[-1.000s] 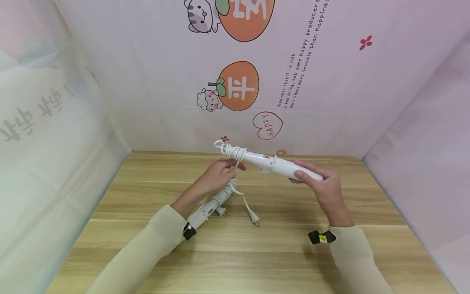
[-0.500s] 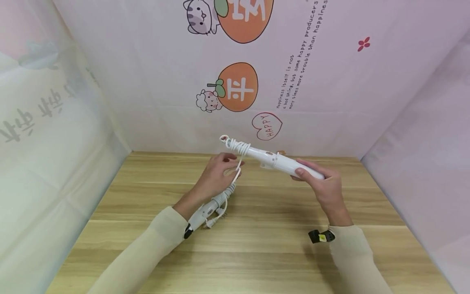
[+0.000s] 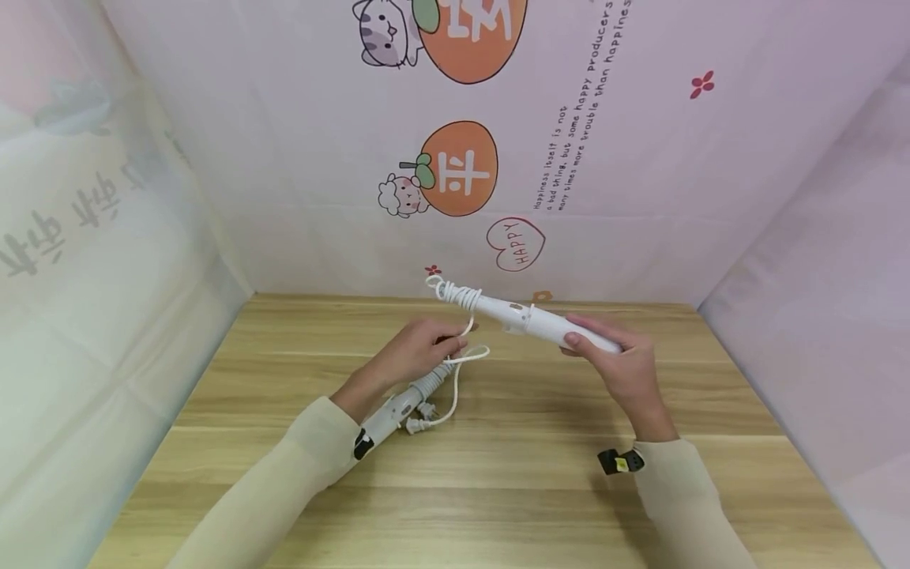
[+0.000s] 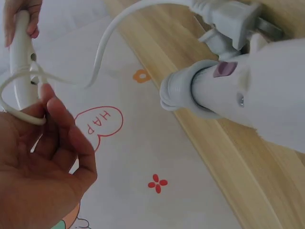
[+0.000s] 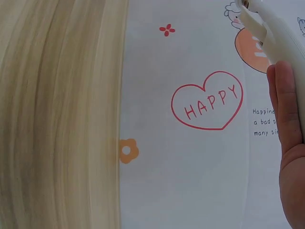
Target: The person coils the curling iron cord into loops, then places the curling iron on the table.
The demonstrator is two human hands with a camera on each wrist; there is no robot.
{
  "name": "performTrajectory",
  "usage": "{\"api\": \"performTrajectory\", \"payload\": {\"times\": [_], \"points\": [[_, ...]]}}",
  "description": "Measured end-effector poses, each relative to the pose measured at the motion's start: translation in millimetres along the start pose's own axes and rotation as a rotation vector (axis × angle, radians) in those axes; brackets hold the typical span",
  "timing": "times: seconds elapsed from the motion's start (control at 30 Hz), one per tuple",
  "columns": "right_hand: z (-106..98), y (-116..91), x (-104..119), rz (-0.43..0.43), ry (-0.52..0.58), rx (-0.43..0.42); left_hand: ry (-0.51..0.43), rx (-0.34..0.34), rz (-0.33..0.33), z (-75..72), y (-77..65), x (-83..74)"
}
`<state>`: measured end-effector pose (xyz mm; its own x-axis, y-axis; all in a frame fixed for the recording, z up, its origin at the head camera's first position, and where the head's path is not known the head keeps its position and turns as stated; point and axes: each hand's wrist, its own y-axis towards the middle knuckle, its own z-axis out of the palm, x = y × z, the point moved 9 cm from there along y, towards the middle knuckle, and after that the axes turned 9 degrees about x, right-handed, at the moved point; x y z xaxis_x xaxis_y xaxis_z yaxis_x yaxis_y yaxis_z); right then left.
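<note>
A white hair styling iron (image 3: 543, 322) is held aloft at a slant by my right hand (image 3: 629, 371), which grips its thick end. Its white power cord (image 3: 460, 296) is wound in several turns around the thinner end. The loose cord runs down to my left hand (image 3: 419, 349), whose thumb and fingers pinch it. Below that hand the cord makes a loop and drops to a two-pin plug (image 3: 418, 425). In the left wrist view the cord (image 4: 102, 45) curves past the left fingers. The right wrist view shows the right fingers along the iron (image 5: 286, 47).
A second white iron (image 3: 387, 419), its cord wound around it, lies on the wooden table (image 3: 569, 490) under my left forearm, partly hidden. Another plug (image 3: 427, 409) sits beside it. Printed cloth walls (image 3: 611, 253) stand at the back and both sides.
The hanging plug has swung left toward the lying iron, and the cord has formed a loop by my left hand. My left hand rose slightly, then lowered. The right hand keeps its grip.
</note>
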<state>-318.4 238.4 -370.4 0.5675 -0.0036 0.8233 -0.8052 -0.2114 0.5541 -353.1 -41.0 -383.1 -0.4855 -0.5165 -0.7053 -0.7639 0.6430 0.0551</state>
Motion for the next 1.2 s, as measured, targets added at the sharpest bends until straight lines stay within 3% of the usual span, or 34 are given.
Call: {"api": "performTrajectory", "payload": {"times": [0.13,0.27,0.43,0.53,0.63,0.83,0.9,0.93,1.0,1.07,1.2], "points": [[2.4,-2.2,-2.7,0.009,-0.019,0.015,-0.003,0.069,-0.011,5.7,-0.9,5.2],[3.1,-2.4,-5.4,0.023,-0.005,0.017,0.026,0.091,-0.038,7.7,-2.7,7.9],[0.3,-2.7,-9.8,0.030,-0.018,-0.008,0.069,0.018,-0.034,-2.6,-6.9,0.7],[0.2,-3.7,-12.0,0.032,-0.040,0.003,-0.002,-0.051,-0.064,-10.5,-7.4,0.5],[-0.2,-4.7,-14.6,0.049,-0.066,0.000,-0.256,-0.078,-0.117,-10.8,-6.2,10.1],[-0.4,-3.4,-14.0,0.054,-0.202,-0.029,-1.042,-0.060,-0.212,3.8,-3.9,27.8],[-0.3,-3.3,-12.6,0.049,-0.260,-0.041,-1.193,-0.069,-0.226,6.5,-3.7,28.7],[-0.3,-3.6,-12.2,0.049,-0.287,-0.046,-1.224,-0.070,-0.228,7.1,-3.4,28.5],[0.0,-4.1,-12.2,0.056,-0.319,-0.048,-1.157,-0.075,-0.231,4.8,-3.0,26.8],[1.0,-4.4,-12.4,0.071,-0.348,-0.039,-0.977,-0.084,-0.236,-0.5,-3.1,24.6],[3.0,-6.6,-18.0,0.146,-0.353,0.008,-0.304,-0.110,-0.155,-20.4,-2.5,8.0]]}}
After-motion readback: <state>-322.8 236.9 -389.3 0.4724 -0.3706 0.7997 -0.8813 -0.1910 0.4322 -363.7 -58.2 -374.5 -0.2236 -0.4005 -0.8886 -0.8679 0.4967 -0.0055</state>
